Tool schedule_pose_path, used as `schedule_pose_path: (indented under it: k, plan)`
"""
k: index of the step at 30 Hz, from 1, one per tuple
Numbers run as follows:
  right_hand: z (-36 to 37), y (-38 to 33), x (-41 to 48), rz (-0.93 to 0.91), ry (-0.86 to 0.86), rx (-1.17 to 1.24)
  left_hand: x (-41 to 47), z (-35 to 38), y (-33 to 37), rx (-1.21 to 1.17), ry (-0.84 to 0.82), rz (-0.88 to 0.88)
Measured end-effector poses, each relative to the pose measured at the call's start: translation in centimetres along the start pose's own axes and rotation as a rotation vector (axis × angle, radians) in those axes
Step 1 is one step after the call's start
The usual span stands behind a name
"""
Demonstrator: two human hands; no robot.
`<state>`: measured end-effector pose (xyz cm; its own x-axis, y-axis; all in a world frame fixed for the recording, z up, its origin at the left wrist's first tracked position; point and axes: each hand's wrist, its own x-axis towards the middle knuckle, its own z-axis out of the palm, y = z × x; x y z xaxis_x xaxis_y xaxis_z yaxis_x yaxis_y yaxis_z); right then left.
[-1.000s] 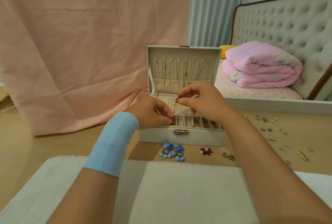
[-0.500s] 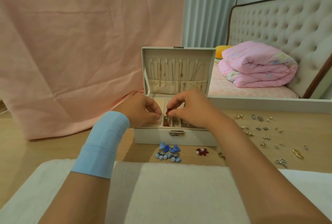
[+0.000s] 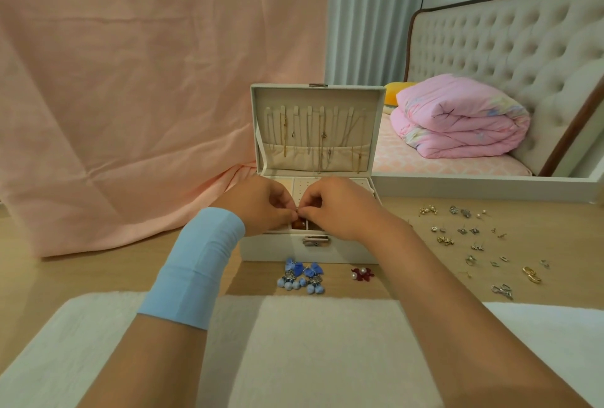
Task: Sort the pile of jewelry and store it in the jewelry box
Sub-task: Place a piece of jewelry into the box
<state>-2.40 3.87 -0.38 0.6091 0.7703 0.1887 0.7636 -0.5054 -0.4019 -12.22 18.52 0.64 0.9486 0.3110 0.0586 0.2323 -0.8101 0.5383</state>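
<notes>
A white jewelry box (image 3: 277,249) stands open on the wooden surface, with several necklaces hanging in its raised lid (image 3: 315,139). Over the box's front compartments my left hand (image 3: 258,205) and my right hand (image 3: 336,208) meet, fingertips pinching a small reddish-brown earring (image 3: 298,224) between them. Blue bow earrings (image 3: 302,275) with pale pompoms lie in front of the box. Beside these lies a dark red earring with pearls (image 3: 361,274). Scattered small earrings (image 3: 470,237) cover the surface to the right.
A white cloth (image 3: 294,352) lies across the near edge under my forearms. A pink sheet (image 3: 147,97) hangs behind the box on the left. At the right are a bed frame edge (image 3: 474,185), a folded pink quilt (image 3: 457,120) and a tufted headboard.
Both hands sank from the earring panel toward the front compartments, carrying the reddish earring. The view shifted slightly, so the box sits a little further left.
</notes>
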Motion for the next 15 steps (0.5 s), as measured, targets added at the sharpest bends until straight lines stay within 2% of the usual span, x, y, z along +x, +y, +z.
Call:
schedule_pose_path:
  k: [4, 15]
  plan:
    - [-0.03, -0.11, -0.04, -0.009, -0.062, 0.009, -0.01, -0.02, -0.19, 0.010, 0.005, 0.011]
    - [-0.19, -0.81, -0.53, 0.020, -0.058, -0.054, 0.02, 0.57, -0.02, 0.085, 0.004, 0.017]
